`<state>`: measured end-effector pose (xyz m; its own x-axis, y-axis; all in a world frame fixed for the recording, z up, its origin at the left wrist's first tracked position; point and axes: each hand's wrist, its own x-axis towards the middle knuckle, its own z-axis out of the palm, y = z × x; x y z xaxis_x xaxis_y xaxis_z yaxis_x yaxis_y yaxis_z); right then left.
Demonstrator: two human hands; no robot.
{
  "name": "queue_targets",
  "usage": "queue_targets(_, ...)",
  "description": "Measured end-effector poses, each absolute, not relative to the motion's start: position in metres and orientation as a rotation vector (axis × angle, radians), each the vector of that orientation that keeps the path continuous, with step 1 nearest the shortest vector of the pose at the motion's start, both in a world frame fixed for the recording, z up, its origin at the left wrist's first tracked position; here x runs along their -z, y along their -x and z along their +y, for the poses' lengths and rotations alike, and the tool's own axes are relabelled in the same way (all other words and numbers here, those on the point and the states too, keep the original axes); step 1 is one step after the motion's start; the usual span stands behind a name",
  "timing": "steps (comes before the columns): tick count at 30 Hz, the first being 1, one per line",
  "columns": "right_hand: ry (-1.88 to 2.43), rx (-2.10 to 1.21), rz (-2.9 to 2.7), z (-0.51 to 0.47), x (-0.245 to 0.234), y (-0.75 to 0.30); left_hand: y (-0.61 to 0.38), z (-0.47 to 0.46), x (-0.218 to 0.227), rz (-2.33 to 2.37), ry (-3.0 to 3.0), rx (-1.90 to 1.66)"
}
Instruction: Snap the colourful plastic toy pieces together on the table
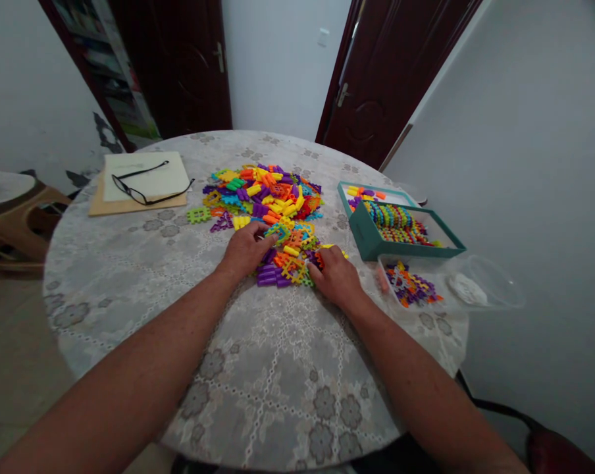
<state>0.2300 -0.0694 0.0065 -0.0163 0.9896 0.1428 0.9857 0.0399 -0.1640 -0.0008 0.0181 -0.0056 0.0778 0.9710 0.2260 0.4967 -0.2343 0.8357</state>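
Observation:
A heap of small plastic building pieces point(270, 197) in orange, yellow, purple, green and blue lies in the middle of a round table point(144, 276) with a lace-patterned cover. My left hand point(245, 249) rests palm down at the near left edge of the heap, its fingers curled onto the pieces. My right hand point(336, 275) lies palm down at the near right edge, fingers bent and touching orange and yellow pieces. What the fingertips hold, if anything, is hidden.
A teal box point(371, 240) with stacked coloured pieces stands to the right, its lid point(349, 191) behind it. A clear plastic tray point(490, 289) with more pieces sits near the right edge. Glasses point(147, 187) lie on papers at the back left. Dark doors stand behind.

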Motion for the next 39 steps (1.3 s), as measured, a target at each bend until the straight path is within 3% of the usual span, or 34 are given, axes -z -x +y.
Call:
queue_targets(8, 1.946, -0.035, -2.124, -0.072, -0.006, -0.237, 0.001, 0.019, 0.005, 1.453, -1.807, -1.081)
queue_targets(15, 1.807, 0.205, -1.864, -0.09, -0.049, -0.263, 0.004, 0.021, 0.003, 1.498, -1.838, -1.04)
queue_targets(20, 2.173, 0.376, -1.626, -0.107, -0.081, -0.314, 0.004, 0.021, 0.003, 1.515, -1.839, -1.03)
queue_targets(26, 2.687, 0.03, -1.555, -0.113, -0.079, -0.375, 0.002, 0.017, 0.002, 1.5, -1.803, -1.031)
queue_targets(31, 2.762, -0.13, -1.597, -0.111, -0.068, -0.398, 0.001, 0.017, 0.004, 1.485, -1.77, -1.032)
queue_targets(35, 2.592, 0.139, -1.484, -0.108, -0.074, -0.376, 0.0, 0.018, 0.005, 1.463, -1.762, -1.046)
queue_targets(37, 2.309, 0.267, -1.564, -0.105, -0.074, -0.349, 0.0, 0.017, 0.005, 1.467, -1.787, -1.056)
queue_targets(39, 1.99, 0.195, -1.791, -0.104, -0.07, -0.316, 0.0, 0.017, 0.004, 1.47, -1.808, -1.059)
